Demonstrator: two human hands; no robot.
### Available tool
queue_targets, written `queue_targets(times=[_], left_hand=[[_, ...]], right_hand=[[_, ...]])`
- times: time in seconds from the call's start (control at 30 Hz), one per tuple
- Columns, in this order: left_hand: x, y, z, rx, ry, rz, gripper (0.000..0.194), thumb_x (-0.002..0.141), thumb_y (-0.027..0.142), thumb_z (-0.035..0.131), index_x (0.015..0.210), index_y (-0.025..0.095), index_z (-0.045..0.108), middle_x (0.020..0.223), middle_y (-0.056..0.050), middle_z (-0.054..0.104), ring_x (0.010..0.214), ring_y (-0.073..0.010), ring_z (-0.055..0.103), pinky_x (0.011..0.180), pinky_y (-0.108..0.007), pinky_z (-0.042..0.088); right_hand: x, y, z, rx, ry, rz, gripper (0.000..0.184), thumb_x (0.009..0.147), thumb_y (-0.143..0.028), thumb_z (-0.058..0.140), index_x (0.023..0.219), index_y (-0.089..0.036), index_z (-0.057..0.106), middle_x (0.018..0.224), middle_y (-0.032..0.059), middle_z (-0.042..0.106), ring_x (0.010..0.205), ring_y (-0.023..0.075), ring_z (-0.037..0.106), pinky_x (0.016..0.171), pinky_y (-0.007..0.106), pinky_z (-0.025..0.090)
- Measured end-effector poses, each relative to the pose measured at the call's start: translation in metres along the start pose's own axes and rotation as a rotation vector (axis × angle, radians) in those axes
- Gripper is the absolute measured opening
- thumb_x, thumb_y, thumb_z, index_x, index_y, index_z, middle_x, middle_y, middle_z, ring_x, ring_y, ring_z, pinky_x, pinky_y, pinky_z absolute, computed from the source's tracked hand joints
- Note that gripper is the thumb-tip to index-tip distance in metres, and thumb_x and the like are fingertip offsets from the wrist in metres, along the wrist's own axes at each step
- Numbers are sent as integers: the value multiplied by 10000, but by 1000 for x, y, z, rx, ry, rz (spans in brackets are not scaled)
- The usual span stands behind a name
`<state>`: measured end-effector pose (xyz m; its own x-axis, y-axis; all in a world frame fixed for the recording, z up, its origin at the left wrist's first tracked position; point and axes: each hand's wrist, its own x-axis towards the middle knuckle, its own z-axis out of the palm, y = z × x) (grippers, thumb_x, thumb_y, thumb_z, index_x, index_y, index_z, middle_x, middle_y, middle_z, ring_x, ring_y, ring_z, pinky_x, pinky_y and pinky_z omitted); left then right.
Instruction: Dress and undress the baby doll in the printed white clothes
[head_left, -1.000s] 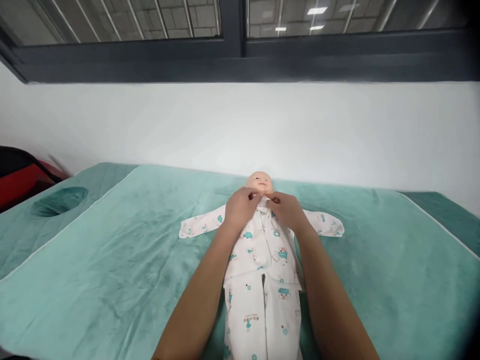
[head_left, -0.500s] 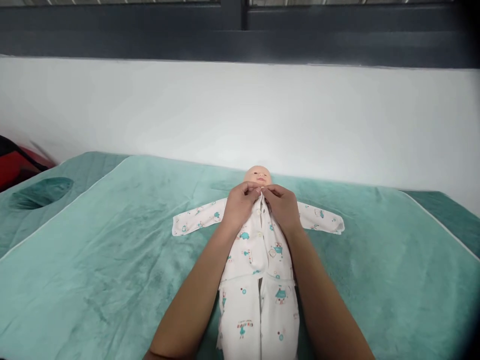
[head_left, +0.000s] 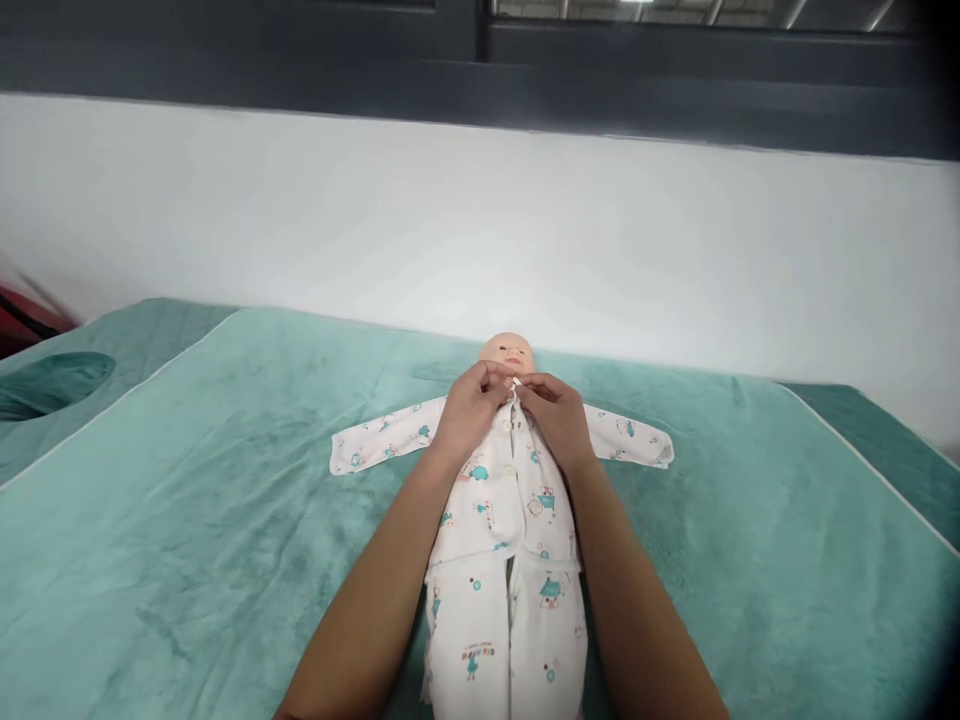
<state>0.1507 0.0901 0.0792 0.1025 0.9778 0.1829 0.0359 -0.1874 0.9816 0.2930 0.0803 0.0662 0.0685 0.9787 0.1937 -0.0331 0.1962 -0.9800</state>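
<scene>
A baby doll [head_left: 508,351] lies on its back on a teal blanket [head_left: 225,520], dressed in a white printed sleepsuit [head_left: 504,520] with both sleeves spread out sideways. My left hand [head_left: 471,410] and my right hand [head_left: 553,412] meet at the suit's collar just under the doll's chin. Both hands pinch the two edges of the neck opening together, fingers closed on the fabric. A row of small buttons runs down the suit's front below my hands.
The blanket covers a green padded table [head_left: 885,430] that stands against a white wall. A round hole [head_left: 45,380] shows in the padding at the far left, and something red [head_left: 22,310] lies beyond it. A dark window frame runs along the top.
My hands have drawn closer together at the collar, from either side of the neck to touching in the middle. The view has tilted down a little.
</scene>
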Motion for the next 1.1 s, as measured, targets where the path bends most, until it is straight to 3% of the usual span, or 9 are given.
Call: queue_targets(times=[0.13, 0.4, 0.63, 0.97, 1.1], left_hand=[[2, -3, 0, -24, -14, -6, 191, 822, 272, 631, 996, 201, 666, 788, -7, 652, 720, -135, 596, 701, -261, 462], [0, 2, 0, 25, 0, -5, 192, 836, 307, 627, 991, 203, 671, 791, -8, 661, 734, -141, 590, 696, -256, 449], [-1, 3, 1, 139, 26, 13, 214, 848, 387, 632, 963, 215, 684, 805, -1, 656, 757, -150, 590, 702, -265, 443], [6, 0, -9, -93, -51, -103, 166, 795, 336, 678, 876, 191, 686, 744, -6, 625, 651, -120, 541, 632, -255, 423], [6, -1, -9, -81, -49, -112, 165, 773, 273, 668, 921, 206, 699, 767, -9, 650, 664, -130, 567, 626, -255, 432]], right_hand=[[-3, 0, 1, -10, 0, -25, 169, 783, -322, 693, 904, -213, 740, 920, 17, 754, 889, 191, 688, 830, 309, 525], [-8, 2, 4, -103, 110, -38, 137, 783, -332, 704, 862, -224, 735, 927, 26, 763, 871, 203, 707, 823, 327, 548], [-6, 1, -3, -107, -66, -139, 83, 812, -272, 672, 836, -234, 741, 1000, 18, 724, 946, 190, 667, 877, 327, 515], [-6, -3, -12, -231, -257, -226, 197, 904, -312, 607, 1021, -316, 766, 1083, 9, 668, 1066, 185, 614, 961, 346, 468], [-7, -5, -9, -388, -305, -323, 193, 926, -303, 580, 938, -309, 773, 1027, 19, 612, 973, 181, 597, 888, 350, 471]])
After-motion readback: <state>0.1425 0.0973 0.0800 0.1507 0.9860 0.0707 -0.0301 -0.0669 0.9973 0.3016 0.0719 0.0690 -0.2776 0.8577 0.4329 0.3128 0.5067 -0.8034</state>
